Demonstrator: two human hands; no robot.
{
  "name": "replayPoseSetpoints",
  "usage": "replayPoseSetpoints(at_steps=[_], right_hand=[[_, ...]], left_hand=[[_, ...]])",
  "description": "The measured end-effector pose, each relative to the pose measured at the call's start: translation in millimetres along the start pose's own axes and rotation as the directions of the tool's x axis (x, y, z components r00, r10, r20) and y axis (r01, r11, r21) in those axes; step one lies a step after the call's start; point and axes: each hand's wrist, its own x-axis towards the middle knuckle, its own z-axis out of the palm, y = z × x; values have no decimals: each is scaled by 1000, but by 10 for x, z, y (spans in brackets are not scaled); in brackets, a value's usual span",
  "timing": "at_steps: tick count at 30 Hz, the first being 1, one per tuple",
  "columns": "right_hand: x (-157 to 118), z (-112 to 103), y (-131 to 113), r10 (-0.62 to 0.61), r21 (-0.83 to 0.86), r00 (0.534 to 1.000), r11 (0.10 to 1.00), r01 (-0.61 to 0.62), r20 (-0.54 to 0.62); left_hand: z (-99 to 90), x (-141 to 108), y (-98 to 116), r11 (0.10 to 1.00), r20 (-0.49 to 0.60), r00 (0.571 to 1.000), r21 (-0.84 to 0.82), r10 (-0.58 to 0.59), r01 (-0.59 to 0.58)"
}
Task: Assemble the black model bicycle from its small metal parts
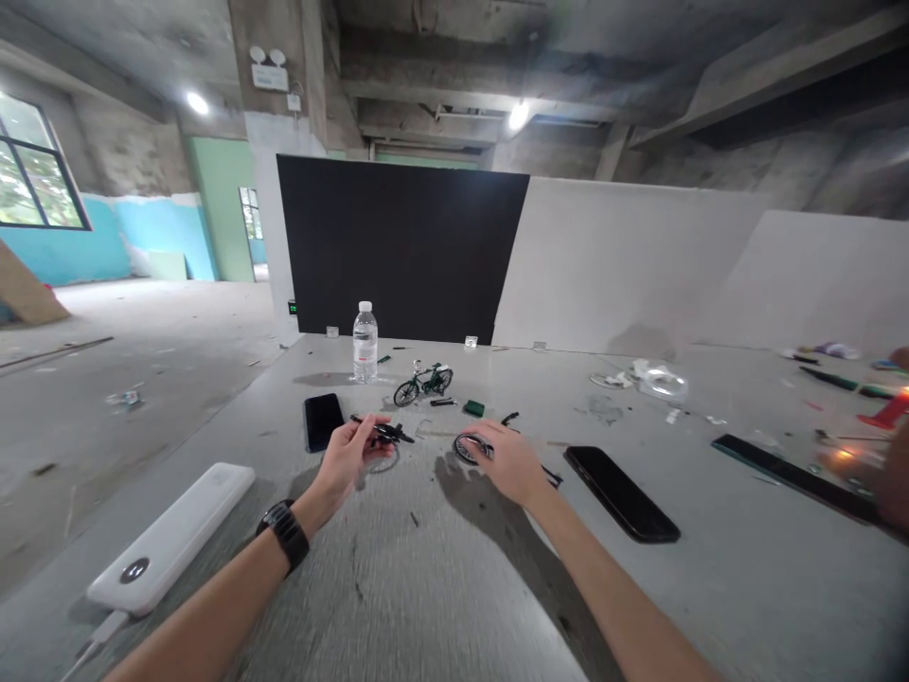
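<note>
My left hand (347, 457), with a black watch at the wrist, is closed on a small black part (389, 433) above the table. My right hand (506, 458) rests on the table, its fingertips closed at a small black-rimmed wheel (465, 449). Beyond both hands, a small green model bicycle (424, 383) stands upright. Near it lie a dark green block (473, 408) and a thin black piece (443, 402). Other small black parts stick out around my right hand, partly hidden by it.
A water bottle (365, 346) stands at the back. One phone (324, 421) lies by my left hand, another phone (622, 493) right of my right forearm. A white power bank (174, 535) is at the left. A person's blurred hand (896, 478) shows at the right edge.
</note>
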Motion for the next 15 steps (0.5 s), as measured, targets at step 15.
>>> replayPoseSetpoints(at_steps=[15], right_hand=[[-105,59,-578,-208,271,977,939,211,-39]], left_hand=[[355,-300,10,995,155,983,6,-100,100]])
